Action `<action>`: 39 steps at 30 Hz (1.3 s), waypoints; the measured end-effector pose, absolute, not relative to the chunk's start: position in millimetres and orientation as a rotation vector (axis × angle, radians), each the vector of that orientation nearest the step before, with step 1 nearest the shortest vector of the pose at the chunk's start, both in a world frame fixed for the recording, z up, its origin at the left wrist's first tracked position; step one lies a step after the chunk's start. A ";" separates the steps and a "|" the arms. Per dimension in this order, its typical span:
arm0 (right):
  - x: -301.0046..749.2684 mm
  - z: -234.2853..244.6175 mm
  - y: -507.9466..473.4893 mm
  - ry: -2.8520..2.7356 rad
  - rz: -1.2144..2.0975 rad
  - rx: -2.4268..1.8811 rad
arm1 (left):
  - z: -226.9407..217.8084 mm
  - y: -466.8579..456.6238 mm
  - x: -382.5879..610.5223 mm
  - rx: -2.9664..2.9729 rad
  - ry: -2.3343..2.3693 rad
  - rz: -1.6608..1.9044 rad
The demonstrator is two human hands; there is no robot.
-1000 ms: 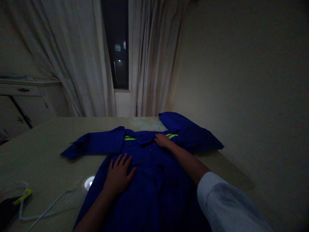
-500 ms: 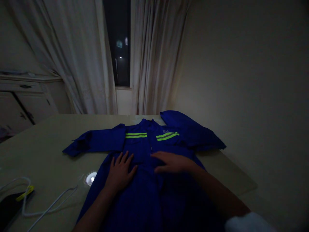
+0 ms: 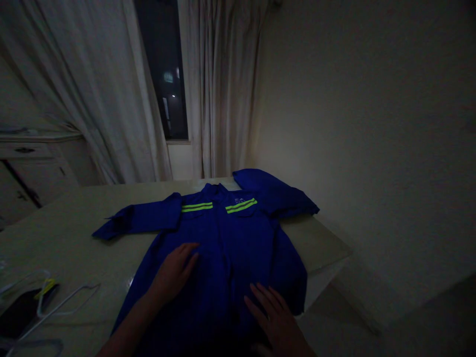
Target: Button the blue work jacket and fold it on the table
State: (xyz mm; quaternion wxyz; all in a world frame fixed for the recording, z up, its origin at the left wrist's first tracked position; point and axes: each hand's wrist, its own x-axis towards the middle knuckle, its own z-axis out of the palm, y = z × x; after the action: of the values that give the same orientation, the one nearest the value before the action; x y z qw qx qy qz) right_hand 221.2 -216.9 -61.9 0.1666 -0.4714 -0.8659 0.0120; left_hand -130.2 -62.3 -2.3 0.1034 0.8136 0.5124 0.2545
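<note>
A blue work jacket [image 3: 245,238] with yellow-green reflective stripes across the chest lies front up, its collar toward the far side. Its left-hand sleeve stretches out over the table, and the other sleeve is bent out to the right. My left hand [image 3: 175,271] is over the left half of the front, fingers extended and slightly bent. On the lower right front is my right hand [image 3: 274,315], its fingers spread. Nothing is held in either hand. The jacket's lower end is dark and partly hidden by my arms.
The pale table [image 3: 74,233] has its right edge close to the wall [image 3: 353,124]. White cables [image 3: 70,297] and a dark object [image 3: 22,310] with a yellow tag lie at the left. Curtains [image 3: 219,99] hang behind, and a cabinet [image 3: 40,163] stands at far left.
My right hand has moved from the middle of the jacket down toward its lower right. My left hand has shifted slightly, its fingers now closer together. The view has turned a little right.
</note>
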 end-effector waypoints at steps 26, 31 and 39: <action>146.0 27.6 -41.9 -2.150 0.131 -1.553 | 46.4 -27.3 -81.2 2.560 1.713 0.165; 119.5 18.7 49.1 -2.271 0.212 -1.774 | 11.4 39.1 -53.7 2.492 1.895 0.296; 164.3 -23.3 107.1 -1.190 0.751 -1.376 | -32.2 51.1 -60.2 2.493 1.893 0.374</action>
State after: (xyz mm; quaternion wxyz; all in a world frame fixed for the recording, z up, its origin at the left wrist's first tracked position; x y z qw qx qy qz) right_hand 164.3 107.1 -23.3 0.5534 -0.5823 -0.5036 0.3179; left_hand -60.2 51.1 -32.2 -0.0057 0.7907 0.6005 0.1186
